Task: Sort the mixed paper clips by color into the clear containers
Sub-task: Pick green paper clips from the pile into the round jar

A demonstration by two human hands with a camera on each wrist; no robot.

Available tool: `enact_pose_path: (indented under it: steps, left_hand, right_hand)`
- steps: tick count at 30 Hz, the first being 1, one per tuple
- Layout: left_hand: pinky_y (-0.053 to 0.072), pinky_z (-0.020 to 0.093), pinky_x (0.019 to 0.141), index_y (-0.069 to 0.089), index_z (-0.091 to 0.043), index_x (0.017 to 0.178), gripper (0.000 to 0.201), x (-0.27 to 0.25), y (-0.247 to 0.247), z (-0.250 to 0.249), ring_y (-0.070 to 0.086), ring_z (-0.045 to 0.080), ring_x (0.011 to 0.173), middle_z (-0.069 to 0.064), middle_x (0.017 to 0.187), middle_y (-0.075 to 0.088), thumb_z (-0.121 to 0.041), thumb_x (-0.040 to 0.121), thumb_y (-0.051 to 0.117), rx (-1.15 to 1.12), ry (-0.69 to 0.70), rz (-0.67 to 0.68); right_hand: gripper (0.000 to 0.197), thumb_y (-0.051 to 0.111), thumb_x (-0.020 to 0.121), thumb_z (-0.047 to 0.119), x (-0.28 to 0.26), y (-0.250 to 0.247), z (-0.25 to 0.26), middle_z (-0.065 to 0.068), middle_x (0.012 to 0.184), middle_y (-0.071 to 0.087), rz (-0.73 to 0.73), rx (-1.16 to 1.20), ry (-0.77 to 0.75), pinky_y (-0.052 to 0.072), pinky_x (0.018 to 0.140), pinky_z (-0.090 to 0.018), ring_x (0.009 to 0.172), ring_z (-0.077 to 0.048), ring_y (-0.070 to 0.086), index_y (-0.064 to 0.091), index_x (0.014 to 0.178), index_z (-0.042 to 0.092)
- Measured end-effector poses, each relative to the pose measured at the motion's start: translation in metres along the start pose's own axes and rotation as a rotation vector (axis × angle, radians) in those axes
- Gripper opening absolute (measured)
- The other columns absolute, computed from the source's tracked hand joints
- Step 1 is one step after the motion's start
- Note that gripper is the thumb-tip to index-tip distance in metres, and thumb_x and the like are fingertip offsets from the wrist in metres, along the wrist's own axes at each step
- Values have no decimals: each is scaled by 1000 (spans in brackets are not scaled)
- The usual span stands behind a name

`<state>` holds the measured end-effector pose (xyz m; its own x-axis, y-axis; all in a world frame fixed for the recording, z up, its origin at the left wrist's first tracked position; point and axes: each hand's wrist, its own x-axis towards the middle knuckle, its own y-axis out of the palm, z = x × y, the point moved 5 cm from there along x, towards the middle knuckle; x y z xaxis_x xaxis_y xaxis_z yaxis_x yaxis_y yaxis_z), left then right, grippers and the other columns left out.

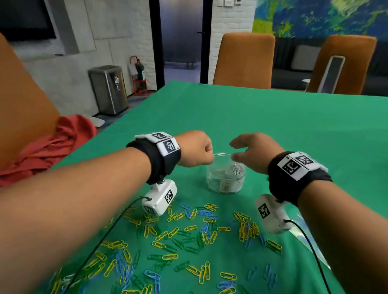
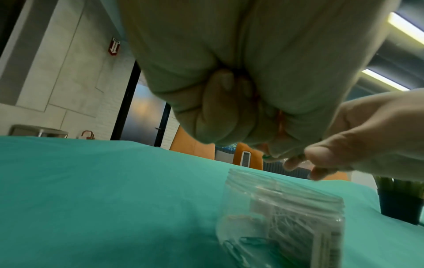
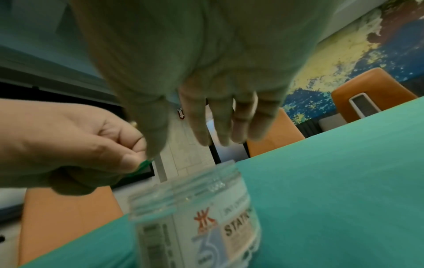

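A clear jar [image 1: 225, 177] stands open on the green tablecloth [image 1: 321, 136], with a printed label and some pale clips inside. My left hand [image 1: 205, 153] hovers at its left rim, curled into a fist. In the right wrist view the left hand [image 3: 128, 156] pinches a green paper clip [image 3: 144, 165] beside the jar [image 3: 197, 208] mouth. My right hand [image 1: 236, 151] hangs over the jar's right rim, fingers [image 3: 218, 127] straight and spread, holding nothing. Several yellow, blue and green paper clips [image 1: 178, 236] lie scattered on the cloth in front of the jar.
Black cables [image 1: 107, 231] run from both wrist cameras across the clip pile. An orange chair with a red cloth [image 1: 51, 146] stands by the table's left edge, and two orange chairs [image 1: 245, 59] behind the far edge. A dark pot [image 2: 401, 203] sits at the right.
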<state>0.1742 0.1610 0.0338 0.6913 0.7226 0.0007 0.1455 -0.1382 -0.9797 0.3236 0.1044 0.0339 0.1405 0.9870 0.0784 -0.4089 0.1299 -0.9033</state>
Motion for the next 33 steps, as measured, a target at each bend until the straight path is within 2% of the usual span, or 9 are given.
enact_pose_path:
  steps: [2,3,6,11,13,15,19,25,33]
  left_hand:
    - [30,28,50,44,-13,57,31,12,9,-9,27,19,50,2,52,36,-20,84,56,4,-1,41]
    - [31,28,51,46,-13,58,30,17,14,-12,29,20,51,2,52,37,-21,84,57,18,0,67]
    - [35,27,54,58,-8,64,25,25,23,-19,37,21,55,3,57,48,-22,84,61,57,5,124]
    - [46,26,66,72,-13,87,10,28,22,-22,59,17,68,2,81,72,-21,84,68,8,63,141]
    - [47,21,64,69,-18,86,5,26,19,-21,60,11,63,-5,77,69,-14,82,69,-69,56,128]
    - [48,20,66,66,-23,84,16,22,15,-20,61,9,66,-8,79,68,-7,80,67,-137,58,93]
    - [45,14,66,66,-25,84,22,12,11,-24,60,6,73,-14,80,67,-4,79,63,-89,91,79]
    - [52,26,77,63,-29,81,27,5,16,-29,65,14,83,-13,81,65,-3,80,58,-39,111,23]
    - [43,24,67,68,-27,86,25,-2,19,-32,59,13,75,-14,71,60,-6,79,57,-18,143,-14]
  right_hand:
    - [73,66,85,53,-4,15,-5,-6,146,48,188,-168,54,37,104,-29,133,-22,46,44,144,16]
    - [78,62,85,59,-6,22,-6,-9,147,47,257,-234,71,38,102,-31,133,-25,46,42,144,12]
    - [67,58,86,62,-2,34,-7,-13,126,60,301,-281,25,42,83,-30,114,-28,57,55,125,7]
    - [66,57,86,64,1,36,-6,-12,116,63,290,-318,-20,45,82,-32,105,-29,59,57,120,7]
    - [66,56,87,63,1,37,-6,-12,116,63,289,-333,-25,45,81,-32,104,-29,59,58,120,7]
    - [66,55,87,64,1,37,-6,-12,116,63,291,-344,-20,46,83,-32,104,-29,60,58,119,6]
    - [67,55,87,64,0,36,-4,-11,116,64,299,-363,-10,46,85,-32,105,-29,60,58,121,7]
    - [68,54,86,66,2,36,-2,-11,115,65,299,-386,-9,49,89,-35,104,-29,61,60,118,7]
    - [64,54,88,62,2,38,0,-12,116,64,314,-422,-14,48,86,-34,105,-30,60,59,118,7]
